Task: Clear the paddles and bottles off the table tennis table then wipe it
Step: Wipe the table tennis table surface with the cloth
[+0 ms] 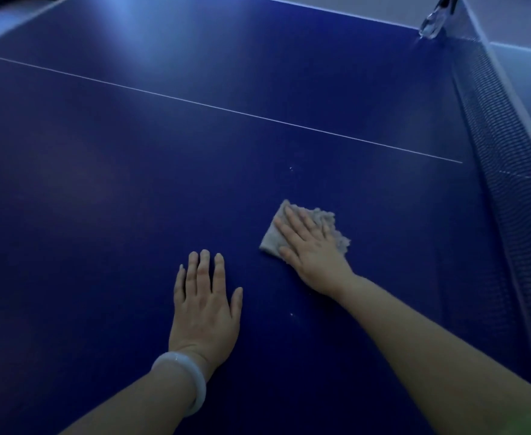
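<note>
Cloth (316, 229) flat under right hand (312, 249), fingers straight and pressing it onto blue surface (132, 171), left hand (204, 306) spread flat just beside, white bracelet (184, 381) on wrist, net (508, 171) at right, clear bottle (435, 23) by far net post.

I am in an indoor games room or sports hall, leaning over a blue table tennis table (132, 183). A thin white centre line (214, 105) runs across its surface, a dark mesh net (515, 189) with a pale top band stands along my right, and a metal net clamp (436, 17) grips the far edge. Dim bluish light reflects off the tabletop.
</note>
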Demonstrator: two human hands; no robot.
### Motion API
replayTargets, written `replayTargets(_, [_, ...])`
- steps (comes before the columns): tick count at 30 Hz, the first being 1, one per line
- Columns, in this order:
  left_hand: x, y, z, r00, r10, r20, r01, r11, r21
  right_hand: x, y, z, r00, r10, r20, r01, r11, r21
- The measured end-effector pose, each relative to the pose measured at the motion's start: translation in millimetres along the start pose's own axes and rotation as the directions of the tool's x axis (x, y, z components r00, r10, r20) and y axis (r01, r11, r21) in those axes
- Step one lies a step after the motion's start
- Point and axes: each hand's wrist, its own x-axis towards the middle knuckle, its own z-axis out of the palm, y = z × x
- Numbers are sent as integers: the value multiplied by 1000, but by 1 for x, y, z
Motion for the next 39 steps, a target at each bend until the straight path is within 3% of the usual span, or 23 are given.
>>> replayTargets(1, [0, 1, 0, 1000, 2, -3, -2, 1000, 2, -4, 15, 2, 1000, 5, -13, -6, 1000, -27])
replayTargets(3, [1, 1, -1, 1000, 6, -5, -6, 1000, -6, -5, 56, -4, 970, 229, -82, -233, 972, -41])
replayTargets(6, [0, 1, 0, 1000, 9, -2, -9, 1000, -11, 3, 107, -22, 756, 643, -122, -638, 766, 82])
replayTargets(8, [0, 1, 0, 1000, 6, 4, -6, 1000, -6, 19, 118, -33, 646, 759, -82, -747, 651, 137])
replayTargets(11, [0, -1, 0, 1000, 11, -3, -11, 1000, 0, 57, 120, -52, 598, 801, -15, -781, 587, 212])
replayTargets(14, [1, -1, 1, 1000, 13, -10, -13, 1000, 4, 101, 114, -72, 620, 784, 39, -764, 591, 257])
replayTargets(20, [1, -1, 1, 1000, 9, -10, -8, 1000, 15, 174, 54, -69, 814, 571, 106, -579, 784, 226])
replayTargets(24, [2, -1, 0, 1000, -2, -6, 2, 1000, 21, 176, -15, -39, 963, 230, 136, -238, 970, 40])
replayTargets(26, [2, -1, -1, 1000, -6, -8, 6, 1000, 21, 144, -40, -22, 990, 25, 136, -22, 999, -24])
replayTargets(28, [2, 0, -1, 1000, -11, -7, 11, 1000, 22, 111, -36, -15, 988, -93, 122, 98, 995, -37])
replayTargets(30, [2, 1, 0, 1000, -17, -4, 17, 1000, 17, 88, -8, -15, 992, -70, 108, 77, 995, -56])
replayTargets(33, [2, 1, 0, 1000, -17, -5, 17, 1000, 4, 56, 49, -20, 968, 251, 9, -250, 967, -39])
replayTargets(36, [2, 2, 0, 1000, -17, -9, 17, 1000, 7, 24, 59, -17, 786, 613, -78, -608, 790, 83])
replayTargets(37, [1, 2, 0, 1000, -18, -8, 18, 1000, 8, 17, 46, -13, 762, 639, -101, -632, 769, 95])
replayTargets(39, [1, 2, 0, 1000, -17, -7, 17, 1000, 7, 10, 12, -1, 839, 523, -151, -513, 852, 101])
